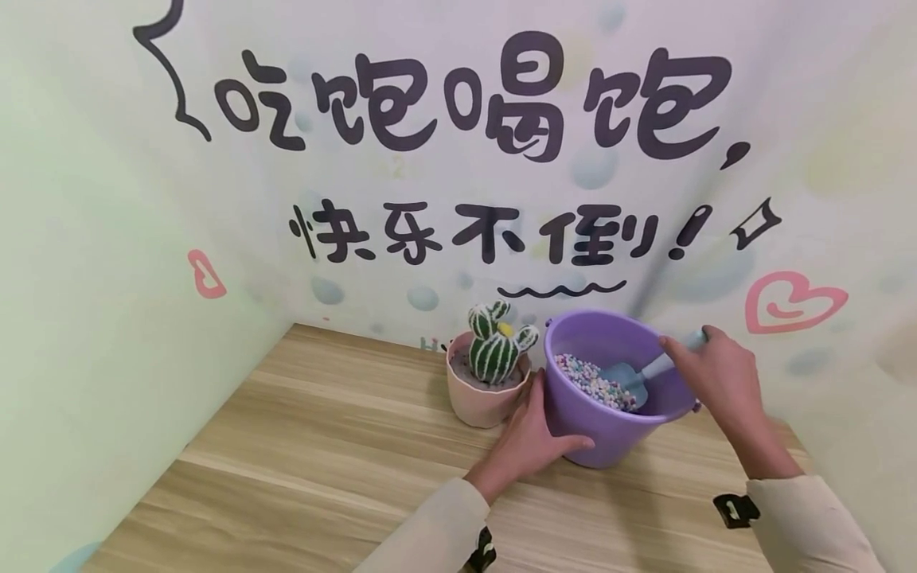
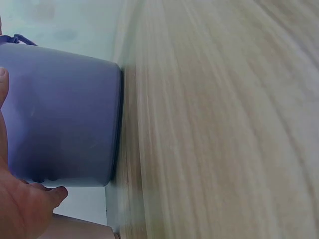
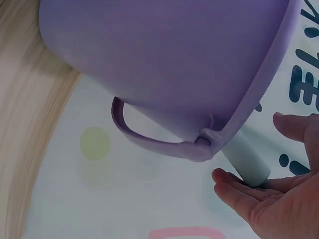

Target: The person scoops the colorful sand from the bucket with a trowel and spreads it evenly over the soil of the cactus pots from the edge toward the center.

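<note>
A purple bucket (image 1: 605, 434) stands on the table, holding small pastel beads (image 1: 591, 382). In it leans a pale blue scoop (image 1: 630, 382), its blade among the beads and its handle over the right rim. My left hand (image 1: 533, 438) is spread against the bucket's front left side, thumb across the front. The right wrist view shows my right hand (image 3: 279, 194) under the end of the scoop handle (image 3: 249, 164); the handle lies against the fingers while the thumb stands apart. Beside the left fingers is a pink pot (image 1: 480, 402) with a green-and-white cactus (image 1: 494, 358).
The wood-grain table (image 1: 286, 446) extends left and forward of the bucket. Behind it hangs a pale backdrop (image 1: 401, 294) with large dark lettering, close to pot and bucket. The bucket's carrying handle (image 3: 149, 144) droops on its right side.
</note>
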Available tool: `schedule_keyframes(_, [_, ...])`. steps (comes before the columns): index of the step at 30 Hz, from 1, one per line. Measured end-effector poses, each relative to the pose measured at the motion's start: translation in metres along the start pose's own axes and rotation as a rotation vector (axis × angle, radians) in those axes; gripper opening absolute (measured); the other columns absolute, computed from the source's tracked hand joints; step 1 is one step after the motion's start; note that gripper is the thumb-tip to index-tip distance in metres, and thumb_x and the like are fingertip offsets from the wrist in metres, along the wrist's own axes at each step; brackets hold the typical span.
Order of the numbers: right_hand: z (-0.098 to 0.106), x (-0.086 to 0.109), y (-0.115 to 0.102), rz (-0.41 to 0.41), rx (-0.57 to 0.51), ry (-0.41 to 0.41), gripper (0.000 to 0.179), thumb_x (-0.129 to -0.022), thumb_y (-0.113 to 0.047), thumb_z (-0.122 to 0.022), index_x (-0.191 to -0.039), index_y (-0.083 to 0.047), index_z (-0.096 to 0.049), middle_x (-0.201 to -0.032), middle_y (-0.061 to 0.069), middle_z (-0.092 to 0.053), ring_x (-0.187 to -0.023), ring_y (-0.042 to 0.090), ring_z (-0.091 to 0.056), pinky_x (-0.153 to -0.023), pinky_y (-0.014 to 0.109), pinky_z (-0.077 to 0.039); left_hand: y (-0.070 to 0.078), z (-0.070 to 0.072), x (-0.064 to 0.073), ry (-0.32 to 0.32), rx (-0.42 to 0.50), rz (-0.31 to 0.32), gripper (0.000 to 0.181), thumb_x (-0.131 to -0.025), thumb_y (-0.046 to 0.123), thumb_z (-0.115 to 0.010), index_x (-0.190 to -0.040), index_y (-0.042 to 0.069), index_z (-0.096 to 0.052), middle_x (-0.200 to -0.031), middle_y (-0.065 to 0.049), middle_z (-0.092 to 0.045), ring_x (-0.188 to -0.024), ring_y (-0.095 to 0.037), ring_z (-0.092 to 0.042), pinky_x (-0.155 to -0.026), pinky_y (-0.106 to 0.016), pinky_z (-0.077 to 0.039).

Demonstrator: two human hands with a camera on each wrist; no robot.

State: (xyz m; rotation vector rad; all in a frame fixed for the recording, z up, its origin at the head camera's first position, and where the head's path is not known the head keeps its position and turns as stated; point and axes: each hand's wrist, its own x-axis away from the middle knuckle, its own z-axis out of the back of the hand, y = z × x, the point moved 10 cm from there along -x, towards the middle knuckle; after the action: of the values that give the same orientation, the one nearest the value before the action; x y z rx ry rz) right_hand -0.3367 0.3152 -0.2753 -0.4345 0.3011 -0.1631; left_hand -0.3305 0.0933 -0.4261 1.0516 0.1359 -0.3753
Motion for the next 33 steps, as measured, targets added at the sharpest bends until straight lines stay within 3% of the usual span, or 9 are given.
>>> schedule_keyframes(12, [-0.004, 0.001, -0.007, 0.020, -0.219, 0.092, 0.068, -0.088, -0.039, -0.052, -0.136, 0.006, -0.032, -0.110, 0.029, -0.053, -0.097, 0.041, -0.052, -0.080, 0.055, -0.043, 0.001, 0.000, -0.007, 0.024, 0.019, 0.014, 0.125, -0.054, 0.070, -0.068, -0.147, 0.022, 0.001, -0.149, -0.004, -0.016, -0.131, -0.018, -0.022, -0.100, -0.038, -0.028])
schedule_keyframes(20, [-0.016, -0.004, -0.003, -0.051, -0.359, 0.091, 0.065, -0.090, -0.034, -0.052, -0.141, -0.003, -0.026, -0.122, 0.029, -0.048, -0.107, 0.040, -0.051, -0.084, 0.052, -0.042, 0.000, -0.001, -0.009, 0.048, 0.030, -0.017, 0.123, -0.055, 0.067, -0.071, -0.146, 0.025, 0.001, -0.148, -0.004, -0.017, -0.130, -0.015, -0.023, -0.100, -0.036, -0.029])
schedule_keyframes(28, [-0.029, -0.006, 0.010, -0.143, -0.418, 0.070, 0.059, -0.089, -0.043, -0.048, -0.122, 0.007, -0.045, -0.112, 0.024, -0.054, -0.094, 0.035, -0.055, -0.078, 0.042, -0.044, 0.002, -0.002, -0.011, 0.068, 0.038, -0.022, 0.122, -0.056, 0.066, -0.072, -0.146, 0.020, -0.004, -0.146, -0.002, -0.022, -0.127, -0.017, -0.028, -0.100, -0.036, -0.030])
schedule_keyframes(33, [-0.033, -0.009, 0.010, -0.135, -0.450, 0.046, 0.061, -0.091, -0.043, -0.045, -0.123, 0.008, -0.042, -0.117, 0.027, -0.052, -0.095, 0.038, -0.056, -0.082, 0.046, -0.044, 0.002, -0.003, -0.010, 0.086, 0.069, -0.026, 0.121, -0.056, 0.062, -0.074, -0.146, 0.021, -0.005, -0.144, -0.003, -0.025, -0.127, -0.016, -0.030, -0.099, -0.036, -0.030])
